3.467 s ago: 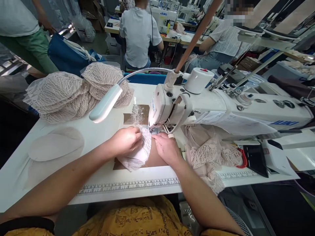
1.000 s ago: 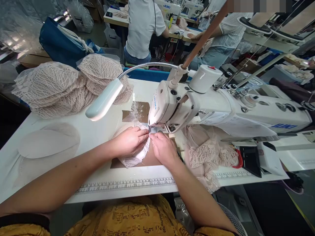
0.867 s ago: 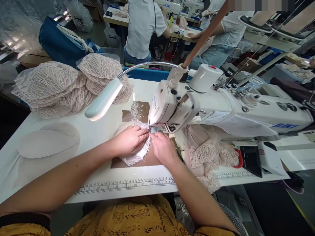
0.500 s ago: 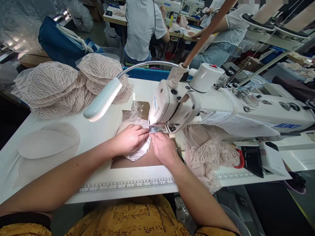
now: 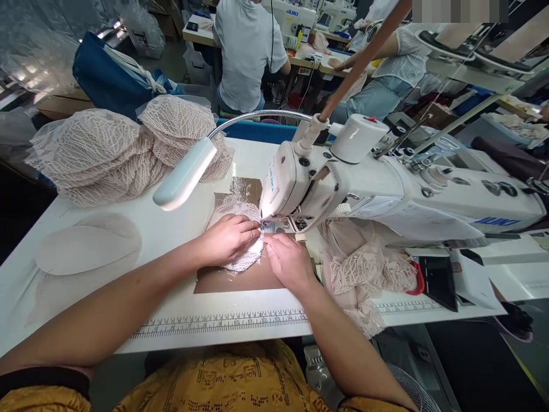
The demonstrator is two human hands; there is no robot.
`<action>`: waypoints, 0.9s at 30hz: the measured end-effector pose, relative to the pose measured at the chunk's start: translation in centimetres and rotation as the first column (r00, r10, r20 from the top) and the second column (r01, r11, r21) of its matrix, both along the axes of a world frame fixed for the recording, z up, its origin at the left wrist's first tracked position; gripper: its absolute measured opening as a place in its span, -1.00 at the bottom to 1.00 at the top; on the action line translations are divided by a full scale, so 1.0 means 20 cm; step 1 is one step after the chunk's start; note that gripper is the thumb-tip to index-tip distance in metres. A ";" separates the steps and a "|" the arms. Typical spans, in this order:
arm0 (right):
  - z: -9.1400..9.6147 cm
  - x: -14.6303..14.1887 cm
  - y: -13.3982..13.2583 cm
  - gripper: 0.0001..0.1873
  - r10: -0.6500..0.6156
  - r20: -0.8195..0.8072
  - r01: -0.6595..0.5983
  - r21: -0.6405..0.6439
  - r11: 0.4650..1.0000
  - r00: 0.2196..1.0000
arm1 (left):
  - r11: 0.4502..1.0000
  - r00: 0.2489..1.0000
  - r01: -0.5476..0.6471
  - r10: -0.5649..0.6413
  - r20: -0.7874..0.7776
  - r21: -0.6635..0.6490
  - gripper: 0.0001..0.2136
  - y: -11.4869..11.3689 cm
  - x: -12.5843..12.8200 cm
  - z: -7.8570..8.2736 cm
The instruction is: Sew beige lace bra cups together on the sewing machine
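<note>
A pale pink lace piece (image 5: 242,258) lies on the white table under the head of a white sewing machine (image 5: 300,183). My left hand (image 5: 227,239) rests on top of the lace, fingers curled and pressing it down just left of the needle. My right hand (image 5: 288,260) sits at the lace's right edge, fingers pinched together on the fabric beside the presser foot. Part of the lace shows beyond the needle, on a brown taped patch (image 5: 240,189).
A stack of lace cups (image 5: 115,154) stands at the back left, two plain pads (image 5: 86,252) lie at the left. A gooseneck lamp (image 5: 184,174) hangs over the table. More lace (image 5: 364,269) and red-handled scissors (image 5: 422,280) lie right. A ruler strip (image 5: 223,325) lines the front edge. Other people sew behind.
The lace piece has travelled away from me under the needle; less of it lies in front of my hands and more behind. Both hands stay on it, slightly farther forward.
</note>
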State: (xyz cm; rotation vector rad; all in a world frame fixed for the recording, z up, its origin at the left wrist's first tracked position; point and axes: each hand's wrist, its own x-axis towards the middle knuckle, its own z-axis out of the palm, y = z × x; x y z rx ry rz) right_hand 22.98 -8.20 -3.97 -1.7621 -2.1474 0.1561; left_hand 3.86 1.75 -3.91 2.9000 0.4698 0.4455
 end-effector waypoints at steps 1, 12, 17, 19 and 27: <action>0.00 0.00 0.00 -0.70 0.015 -0.003 -0.015 0.002 1.000 1.000 | 1.000 1.000 -0.010 0.010 0.007 0.003 -0.66 0.00 0.00 0.01; 0.01 -0.03 -0.01 -0.78 0.120 0.042 -0.120 -0.008 0.993 0.992 | 0.704 0.628 -0.675 0.706 -0.327 0.223 -0.62 0.07 -0.15 0.22; 0.01 -0.03 -0.01 -0.82 0.120 0.040 -0.120 -0.012 0.993 0.992 | 0.706 0.596 -0.708 0.623 -0.507 0.035 -0.72 0.11 -0.18 0.22; 0.01 -0.03 -0.01 -0.84 0.117 0.035 -0.117 -0.013 0.993 0.992 | 0.729 0.636 -0.685 0.591 -0.496 -0.010 -0.74 0.12 -0.19 0.22; 0.02 -0.03 -0.01 -0.84 0.133 0.067 -0.134 0.005 0.991 0.989 | 0.247 0.732 -0.363 0.672 -0.111 -0.898 -0.65 0.08 -0.22 0.17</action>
